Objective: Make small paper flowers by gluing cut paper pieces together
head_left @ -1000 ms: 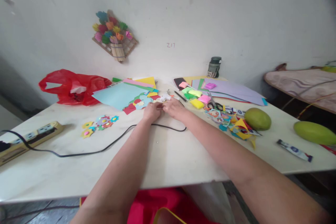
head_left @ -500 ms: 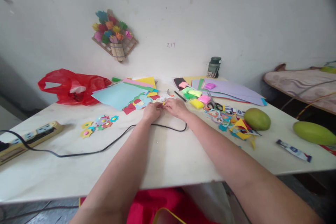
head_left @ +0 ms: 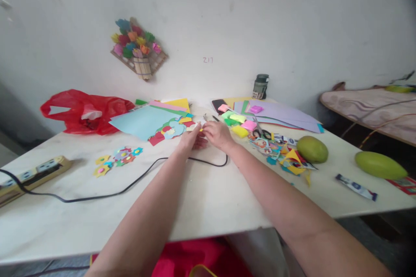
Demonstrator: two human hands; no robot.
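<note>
My left hand [head_left: 191, 140] is at the middle of the table, its thumb raised and its loosely curled fingers apart from the thumb. Against it, my right hand [head_left: 218, 135] has its fingertips pinched together. A tiny yellow piece [head_left: 201, 129] shows at those fingertips; what it is cannot be made out. Just behind the hands lie colourful paper cut-outs [head_left: 173, 128], some shaped like clouds, and a small white item [head_left: 202, 122], partly hidden. A black cable [head_left: 208, 162] runs over the table in front of my hands.
Paper flowers [head_left: 121, 156] and a power strip [head_left: 35, 175] lie left, below a red plastic bag [head_left: 87, 110]. To the right are clay packs [head_left: 239, 131], scissors [head_left: 262, 133], paper scraps [head_left: 289, 158], green mangoes [head_left: 312, 149] and a glue tube [head_left: 356, 187]. Coloured sheets [head_left: 282, 114] lie behind.
My left hand has turned, lifting its thumb and loosening its fingers away from the right. The right hand stays pinched in nearly the same place. The whole view has shifted slightly.
</note>
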